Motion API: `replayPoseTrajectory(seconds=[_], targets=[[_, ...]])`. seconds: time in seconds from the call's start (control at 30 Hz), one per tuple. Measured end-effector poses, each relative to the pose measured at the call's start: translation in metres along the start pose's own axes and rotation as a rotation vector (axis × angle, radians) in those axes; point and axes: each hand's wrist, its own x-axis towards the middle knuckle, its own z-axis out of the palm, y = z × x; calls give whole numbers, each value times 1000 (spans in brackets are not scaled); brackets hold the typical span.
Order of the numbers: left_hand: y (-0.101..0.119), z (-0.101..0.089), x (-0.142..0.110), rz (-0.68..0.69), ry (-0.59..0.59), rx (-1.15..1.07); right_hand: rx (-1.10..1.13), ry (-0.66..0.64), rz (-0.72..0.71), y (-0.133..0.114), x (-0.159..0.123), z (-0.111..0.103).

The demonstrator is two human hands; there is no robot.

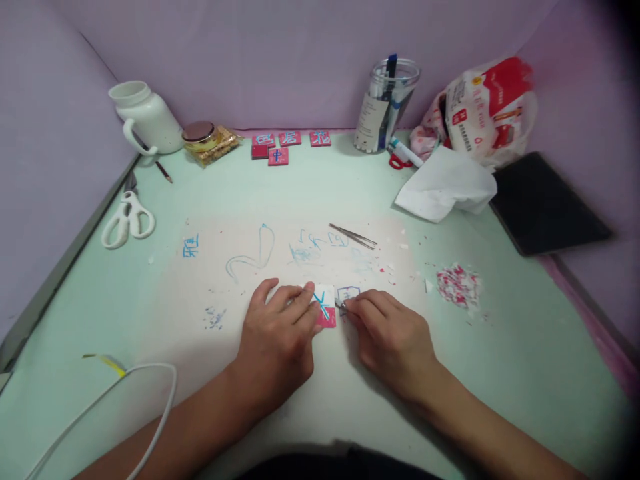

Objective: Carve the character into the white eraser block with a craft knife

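A small square carving block point(327, 316), part white and part pink with a blue character on it, lies flat on the table. Fingers of my left hand point(283, 323) press over its left side and hold it down, hiding that part. Just to its right, my right hand point(390, 333) pinches a small metal-tipped carving tool point(341, 306), whose tip is at the block's right edge. Most of that tool is hidden inside the fingers. Under and beside the right fingertips, a purple square outline point(349, 293) is drawn on the tabletop. A pair of tweezers point(353, 236) rests beyond both hands.
Pink and white shavings point(459, 285) are heaped at right. Several pink blocks point(278, 157) sit at the back, near a pen cup point(387, 107). White scissors point(129, 220) and a mug point(147, 120) stand left; a tissue point(445, 187) and black tablet point(547, 203) lie right. A white cable point(167, 400) crosses my left forearm.
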Motion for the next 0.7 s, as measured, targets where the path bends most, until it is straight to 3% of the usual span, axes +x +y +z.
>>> replayPoseTrajectory(seconds=[0.27, 0.7], targets=[[0, 0, 2, 15, -31, 17, -37, 30, 125, -9, 11, 5], [3, 1, 1, -4, 19, 21, -29, -11, 12, 0, 12, 6]])
